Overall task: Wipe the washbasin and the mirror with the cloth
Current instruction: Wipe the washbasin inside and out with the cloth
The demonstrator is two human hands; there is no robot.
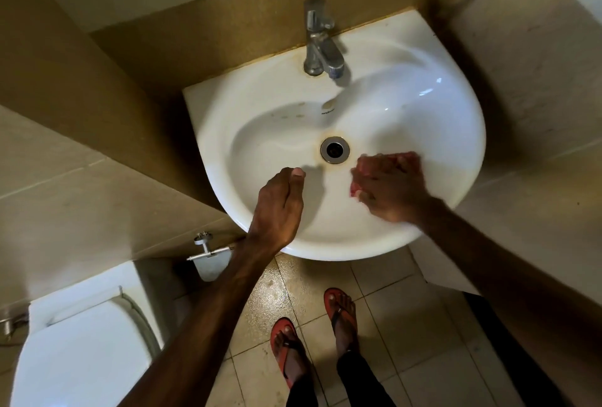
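A white washbasin (407,106) is fixed to the tiled wall, with a rusty ring around its metal drain (334,149). My right hand (389,188) presses a red cloth (360,175) flat against the bowl's near right side, just right of the drain; the hand is blurred by motion and hides most of the cloth. My left hand (277,207) rests over the near left rim with its fingers curled under and nothing in it, thumb pointing toward the drain. No mirror is in view.
A chrome tap (321,41) stands at the back of the basin. A white toilet (84,341) sits at the lower left, with a metal holder (205,250) on the wall beside it. My feet in red sandals (340,312) stand on the wet tiled floor.
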